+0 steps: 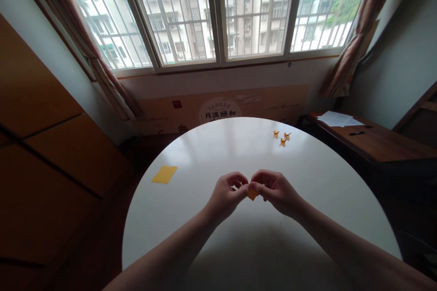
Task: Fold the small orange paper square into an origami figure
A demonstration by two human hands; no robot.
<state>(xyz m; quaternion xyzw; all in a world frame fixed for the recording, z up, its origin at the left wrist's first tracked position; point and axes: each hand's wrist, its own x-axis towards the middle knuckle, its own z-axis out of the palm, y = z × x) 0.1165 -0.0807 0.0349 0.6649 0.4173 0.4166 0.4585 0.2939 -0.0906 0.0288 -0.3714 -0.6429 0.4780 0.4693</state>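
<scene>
Over the middle of a white round table (177, 227), a small folded piece of orange paper (252, 193) is pinched between my two hands. My left hand (230, 192) holds its left edge between thumb and fingertips. On the other side my right hand (273, 188) grips it, the thumb lying across its upper part. The fingers hide much of the paper, so its exact fold cannot be made out. Three small orange folded paper birds (283, 142) stand together at the far right of the table. A flat yellow paper stack or sheet (164, 174) lies on the left.
A brown wooden side table (392, 145) with white papers (339, 119) and a dark pen (357, 133) stands at the right. Behind the round table is a printed cardboard panel (283, 104) under a barred window. A wooden cabinet (44, 159) stands on the left.
</scene>
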